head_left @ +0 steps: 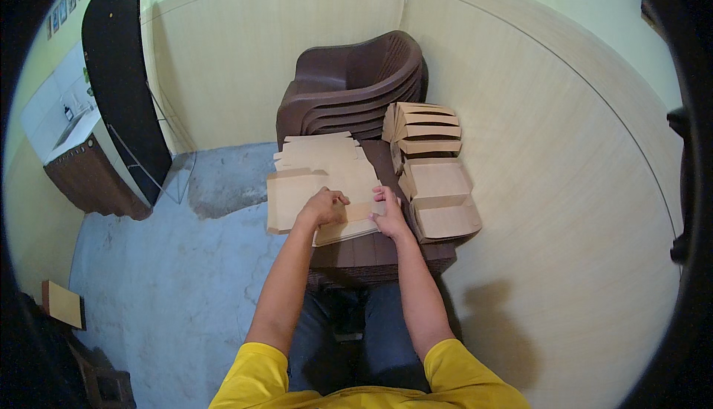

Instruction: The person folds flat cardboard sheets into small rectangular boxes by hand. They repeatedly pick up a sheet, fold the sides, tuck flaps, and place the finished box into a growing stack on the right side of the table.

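Where both hands (356, 212) press: flat cardboard blank (327, 186).

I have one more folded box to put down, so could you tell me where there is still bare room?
Little room is left. The dark stool top shows a bare strip nearest the person, below both hands. The flat cardboard sheets cover its left and far side, the folded boxes crowd its right edge, and more boxes stand against the stacked chairs.

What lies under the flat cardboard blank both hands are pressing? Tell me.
Under the top blank lies a stack of flat cardboard blanks, resting on a dark brown table. Left hand and right hand cover its near edge; the stack's depth is hidden.
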